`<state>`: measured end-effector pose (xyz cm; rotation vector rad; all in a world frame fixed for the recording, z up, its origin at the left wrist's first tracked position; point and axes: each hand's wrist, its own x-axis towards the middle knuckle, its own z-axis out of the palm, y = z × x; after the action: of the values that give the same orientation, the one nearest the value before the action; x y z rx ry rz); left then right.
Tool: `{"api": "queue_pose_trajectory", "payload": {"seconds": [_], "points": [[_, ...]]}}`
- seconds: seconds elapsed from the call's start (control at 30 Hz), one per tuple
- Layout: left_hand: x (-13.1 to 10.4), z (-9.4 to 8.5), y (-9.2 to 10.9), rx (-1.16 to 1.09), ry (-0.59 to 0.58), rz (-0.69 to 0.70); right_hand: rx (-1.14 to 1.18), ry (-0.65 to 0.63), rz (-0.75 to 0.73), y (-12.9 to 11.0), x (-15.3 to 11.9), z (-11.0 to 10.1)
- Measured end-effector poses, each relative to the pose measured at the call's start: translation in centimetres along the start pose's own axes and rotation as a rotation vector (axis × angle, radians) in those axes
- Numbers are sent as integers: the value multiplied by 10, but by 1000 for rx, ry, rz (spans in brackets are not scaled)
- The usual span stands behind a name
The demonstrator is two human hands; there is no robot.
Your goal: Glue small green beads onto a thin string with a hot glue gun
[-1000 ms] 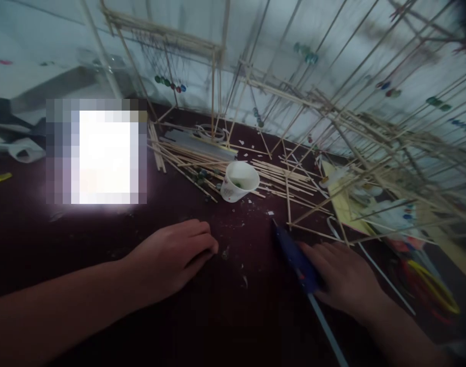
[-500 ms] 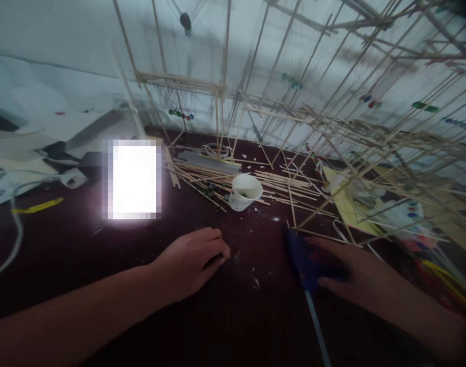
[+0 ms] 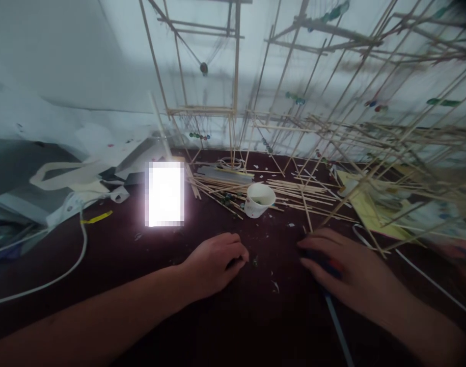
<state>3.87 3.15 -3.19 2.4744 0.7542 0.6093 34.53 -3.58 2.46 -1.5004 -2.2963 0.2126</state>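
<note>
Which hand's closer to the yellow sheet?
Right. The right hand is just on the near-left side of the yellow sheet; the left hand is much farther left.

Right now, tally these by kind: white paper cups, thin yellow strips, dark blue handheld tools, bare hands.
White paper cup: 1
Thin yellow strip: 1
Dark blue handheld tool: 1
Bare left hand and right hand: 2
Total: 5

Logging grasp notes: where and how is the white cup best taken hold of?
Hold the white cup by its outer wall below the rim, probably from the near side: it stands mouth up, flaring towards the top, and wooden sticks lie behind it.
</note>
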Motion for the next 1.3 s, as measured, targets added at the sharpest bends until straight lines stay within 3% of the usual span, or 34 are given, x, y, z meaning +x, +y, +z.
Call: {"api": "queue_pose_trajectory", "payload": {"seconds": [0.13, 0.23, 0.67, 0.9, 1.3], "points": [[-1, -1, 2, 15, 1, -14, 71, -286, 53, -28, 27, 22], [-1, 0, 3, 22, -2, -23, 38, -364, 116, -40, 35, 32], [-3, 7, -7, -59, 36, -3, 102, -371, 95, -35, 34, 38], [-4, 8, -6, -40, 39, -3, 110, -255, -35, -26, 32, 53], [1, -3, 5, -25, -17, -20, 94, -202, -141, -26, 33, 51]]}}
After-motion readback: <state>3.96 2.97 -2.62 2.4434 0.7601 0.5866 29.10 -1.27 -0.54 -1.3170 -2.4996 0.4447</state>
